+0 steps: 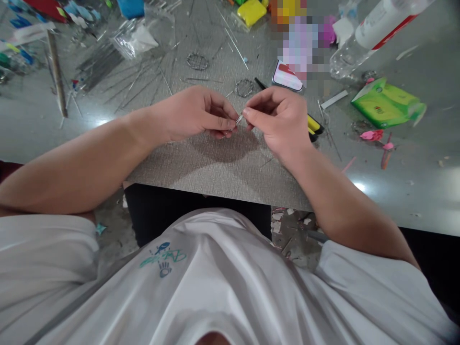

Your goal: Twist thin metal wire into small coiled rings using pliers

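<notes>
My left hand (pixel 196 114) and my right hand (pixel 282 120) meet above the middle of the grey table (pixel 230 175). Both are closed in a pinch on thin silvery wire (pixel 239 119), which shows in the small gap between the fingertips. Part of the wire is hidden inside the left fingers, so its full shape cannot be made out. Just beyond the fingertips lies a twisted wire ring (pixel 244 87). A black and yellow tool (pixel 315 125) is partly covered by my right hand.
Many loose wires (pixel 104 72) are spread at the back left, beside a wooden stick (pixel 57 74). Another wire ring (pixel 197 61) lies farther back. On the right are a phone (pixel 286 76), a plastic bottle (pixel 373 31), a green packet (pixel 388 103) and pink pieces (pixel 372 135).
</notes>
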A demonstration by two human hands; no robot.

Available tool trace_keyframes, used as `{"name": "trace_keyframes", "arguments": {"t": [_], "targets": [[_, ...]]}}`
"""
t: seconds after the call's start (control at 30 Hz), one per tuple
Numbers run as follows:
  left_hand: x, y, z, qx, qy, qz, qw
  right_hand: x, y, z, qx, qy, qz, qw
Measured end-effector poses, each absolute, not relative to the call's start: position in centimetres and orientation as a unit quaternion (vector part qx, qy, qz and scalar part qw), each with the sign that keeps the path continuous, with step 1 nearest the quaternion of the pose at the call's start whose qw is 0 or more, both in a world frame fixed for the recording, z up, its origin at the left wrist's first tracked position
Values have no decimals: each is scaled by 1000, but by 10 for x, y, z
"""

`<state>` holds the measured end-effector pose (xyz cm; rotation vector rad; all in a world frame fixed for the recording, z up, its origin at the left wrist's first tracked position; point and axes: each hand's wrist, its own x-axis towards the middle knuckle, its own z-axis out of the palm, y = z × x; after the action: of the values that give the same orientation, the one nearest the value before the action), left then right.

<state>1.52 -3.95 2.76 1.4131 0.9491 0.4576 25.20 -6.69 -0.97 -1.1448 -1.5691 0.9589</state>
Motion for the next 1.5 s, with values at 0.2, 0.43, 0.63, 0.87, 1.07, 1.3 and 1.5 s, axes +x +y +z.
{"name": "trace_keyframes", "arguments": {"t": [0.2, 0.43, 0.63, 0.87, 1.07, 1.3, 1.5], "targets": [[15, -43, 35, 619, 360, 226, 660, 252, -63, -10, -469, -624, 387, 491], [15, -46, 41, 607, 374, 238, 660, 251, -64, -11, -478, -624, 384, 484], [12, -49, 44, 663, 352, 245, 614, 251, -63, -13, -482, -621, 382, 486], [12, -43, 39, 662, 334, 237, 627, 248, -64, -11, -487, -616, 381, 488], [12, -41, 36, 662, 360, 227, 617, 248, -67, -7, -490, -614, 390, 482], [9, -41, 37, 680, 404, 199, 579, 255, -61, -23, -456, -622, 426, 473], [8, -36, 29, 691, 426, 183, 555, 251, -65, -15, -473, -619, 406, 478]]}}
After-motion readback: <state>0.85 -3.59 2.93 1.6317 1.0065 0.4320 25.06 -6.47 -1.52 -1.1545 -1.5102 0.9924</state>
